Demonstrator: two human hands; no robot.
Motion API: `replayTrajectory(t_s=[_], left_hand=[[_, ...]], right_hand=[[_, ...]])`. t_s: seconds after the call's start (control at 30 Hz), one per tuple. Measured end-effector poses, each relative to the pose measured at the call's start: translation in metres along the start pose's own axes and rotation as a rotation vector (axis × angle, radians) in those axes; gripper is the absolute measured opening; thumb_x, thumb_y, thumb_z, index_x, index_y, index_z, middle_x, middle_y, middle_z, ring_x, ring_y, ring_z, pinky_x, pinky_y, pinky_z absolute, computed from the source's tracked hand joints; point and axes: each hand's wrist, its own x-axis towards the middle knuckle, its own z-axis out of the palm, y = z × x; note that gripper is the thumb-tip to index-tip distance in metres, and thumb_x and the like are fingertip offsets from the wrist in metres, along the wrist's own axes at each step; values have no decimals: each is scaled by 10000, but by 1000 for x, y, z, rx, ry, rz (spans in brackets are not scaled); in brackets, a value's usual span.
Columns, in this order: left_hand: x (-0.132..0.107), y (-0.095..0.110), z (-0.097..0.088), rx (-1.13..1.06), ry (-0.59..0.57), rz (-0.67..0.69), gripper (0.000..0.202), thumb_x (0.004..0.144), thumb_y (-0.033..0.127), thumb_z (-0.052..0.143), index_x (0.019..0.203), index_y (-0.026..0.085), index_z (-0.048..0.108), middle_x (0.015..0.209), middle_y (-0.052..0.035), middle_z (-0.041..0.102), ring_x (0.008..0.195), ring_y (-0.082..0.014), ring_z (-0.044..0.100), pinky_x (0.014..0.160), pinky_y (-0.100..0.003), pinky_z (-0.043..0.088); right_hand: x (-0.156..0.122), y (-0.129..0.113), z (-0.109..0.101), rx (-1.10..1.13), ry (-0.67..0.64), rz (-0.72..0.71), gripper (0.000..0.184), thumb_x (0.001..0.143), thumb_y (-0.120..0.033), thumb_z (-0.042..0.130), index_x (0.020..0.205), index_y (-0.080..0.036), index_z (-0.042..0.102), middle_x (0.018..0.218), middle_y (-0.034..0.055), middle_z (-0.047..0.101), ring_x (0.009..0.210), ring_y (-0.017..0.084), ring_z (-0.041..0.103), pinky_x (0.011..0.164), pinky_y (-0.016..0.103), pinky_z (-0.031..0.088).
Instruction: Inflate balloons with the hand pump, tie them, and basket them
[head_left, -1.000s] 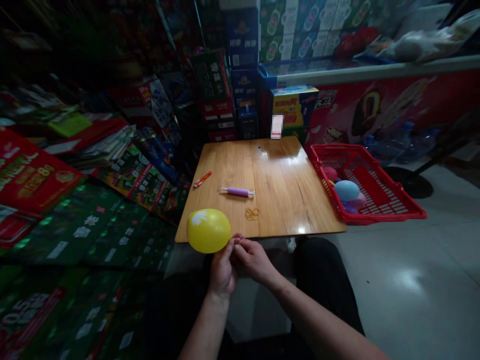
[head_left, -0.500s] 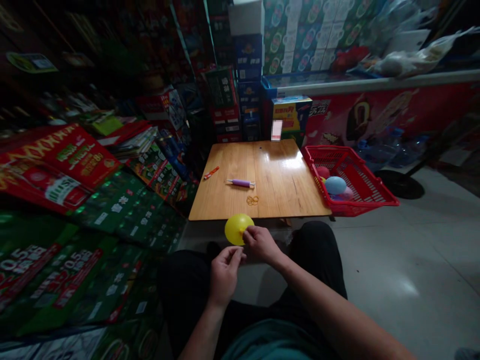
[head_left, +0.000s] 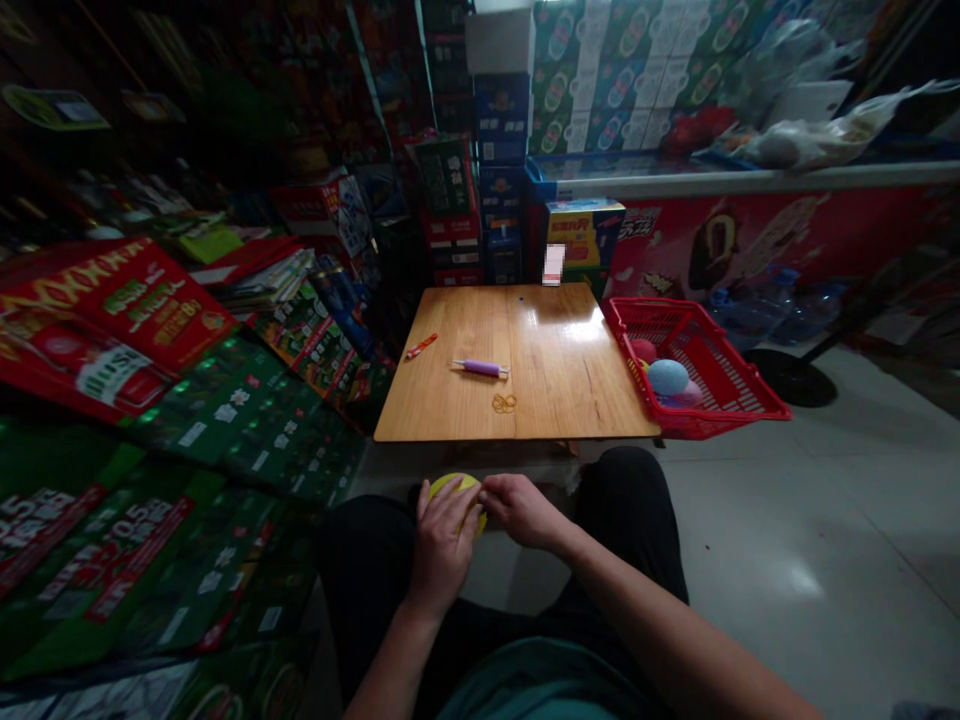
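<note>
A small inflated yellow balloon [head_left: 456, 482] is between my hands, low in front of the table's near edge. My left hand [head_left: 444, 530] lies over the balloon, its fingers curved across the top and hiding much of it. At the balloon's right side, the fingers of my right hand [head_left: 521, 510] are pinched together where its neck was; the neck itself is hidden. On the wooden table [head_left: 562, 380] lie a purple hand pump [head_left: 480, 369], a few yellowish rubber bands [head_left: 504, 403] and a narrow orange-red packet [head_left: 421, 346].
A red plastic basket [head_left: 739, 375] stands right of the table, holding several balloons, among them a blue balloon [head_left: 667, 377]. Stacked green drink cartons [head_left: 225, 400] line the left side. Behind the table are a yellow-and-blue box [head_left: 585, 230] and a freezer [head_left: 750, 225].
Both hands and the yellow balloon have come lower and closer to my lap. My left hand has moved from below the balloon to over it; my right hand still pinches at its side.
</note>
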Motion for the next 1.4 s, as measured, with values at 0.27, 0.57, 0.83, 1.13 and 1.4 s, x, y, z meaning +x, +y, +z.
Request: replayTrajectory(t_s=[0.27,0.57,0.83,1.13,1.4], left_hand=[[14,-25,-7,101,-49,40,194,814,242,690,975,319,766,965,-59,746,964,-267,668,1172,-513,141],[40,-39,-14,58,-56,-91,119,817,238,665,848,296,764,876,-38,733,901,-241,648,1148,-461,186],[50,-53,-22,-151,-38,-428,162,813,383,682,826,229,731,846,-40,712,813,-215,633,730,-272,437],[57,-58,-20,-193,-23,-460,197,816,397,685,851,210,733,855,-48,714,816,-210,631,728,-265,443],[65,-53,-18,-297,19,-497,228,796,410,703,844,188,732,825,-54,711,765,-197,625,684,-262,449]], right_hand=[[21,15,-5,-307,-23,78,318,906,-283,528,618,-161,588,595,3,554,548,103,416,544,250,245],[64,34,-13,-161,-178,205,389,943,-369,471,697,-139,666,604,-4,609,545,98,499,517,216,304],[127,92,-61,-579,202,467,218,909,-256,541,995,-133,699,1024,148,673,910,212,615,745,279,392],[152,116,-62,-698,165,479,227,926,-206,495,1014,-116,683,1063,178,625,962,243,606,802,302,402],[159,122,-76,-534,249,542,197,900,-218,532,919,-96,685,980,178,662,874,206,611,722,267,390]])
